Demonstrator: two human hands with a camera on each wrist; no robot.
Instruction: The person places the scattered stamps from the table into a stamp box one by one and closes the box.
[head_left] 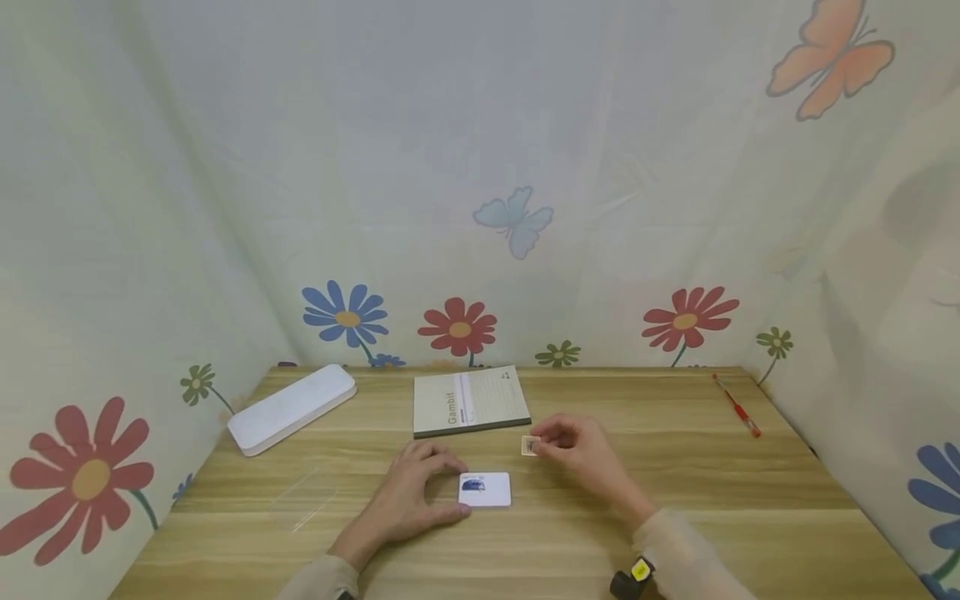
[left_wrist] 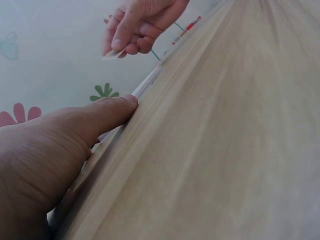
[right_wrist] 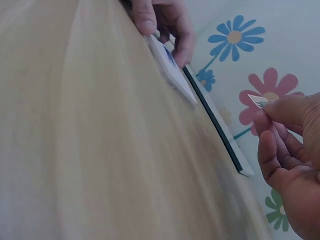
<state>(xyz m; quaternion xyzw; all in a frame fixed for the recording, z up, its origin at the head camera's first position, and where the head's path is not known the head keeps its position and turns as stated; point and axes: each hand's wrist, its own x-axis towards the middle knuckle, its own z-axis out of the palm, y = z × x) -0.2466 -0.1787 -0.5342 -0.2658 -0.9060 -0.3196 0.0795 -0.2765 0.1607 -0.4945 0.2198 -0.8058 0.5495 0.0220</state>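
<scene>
A small white card [head_left: 485, 490] with a blue picture lies on the wooden table [head_left: 480, 550]. My left hand [head_left: 420, 492] rests against its left edge, thumb and fingers touching it; the card [right_wrist: 172, 70] shows in the right wrist view under those fingers. My right hand [head_left: 570, 446] hovers just right of and behind the card and pinches a tiny stamp-like square [head_left: 530, 446] between thumb and forefinger. The same square [right_wrist: 258, 102] shows at my fingertips, and from the left wrist view [left_wrist: 114, 54] too.
A closed notebook [head_left: 468, 400] marked "Gambit" lies behind the hands. A white oblong case [head_left: 291, 407] sits at the back left, a red pen [head_left: 738, 407] at the back right. Flowered cloth walls enclose the table on three sides.
</scene>
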